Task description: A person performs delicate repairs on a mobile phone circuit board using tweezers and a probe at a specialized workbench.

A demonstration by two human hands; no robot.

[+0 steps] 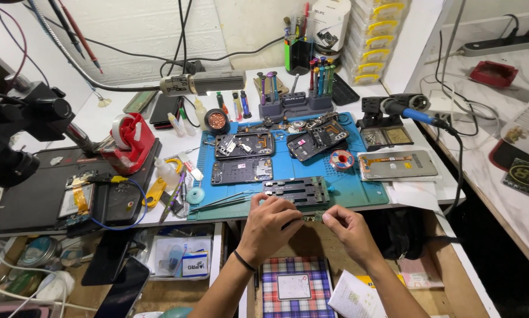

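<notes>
Two hands are in view at the near edge of the counter [417, 194]. The left hand [270, 227], a dark band at its wrist, and the right hand [350, 229] meet over one small metallic part [312, 217], which sits between them just in front of the blue work mat [358, 188]. The fingers [294, 213] of the left hand are curled narrow onto one end of the part; the fingers of the right hand pinch the other end. The part is too small to tell its kind.

Just beyond the hands, on the mat's near edge, lies one dark board holder [297, 191]. One pair of tweezers [223, 202] lies to its left. Further back on the mat lie three opened phone bodies: one lower left [242, 171], one above it [245, 145] and one tilted at centre [317, 140]. One solder spool [341, 159] sits on the mat to the right, and one phone back panel [397, 165] lies off the mat beside it.

One red tape dispenser [130, 141] stands left of the mat. One soldering iron [408, 109] with a blue grip rests in its stand at the right. One microscope [23, 129] stands at far left. One plaid cloth [294, 288] lies below the hands, under the counter edge.
</notes>
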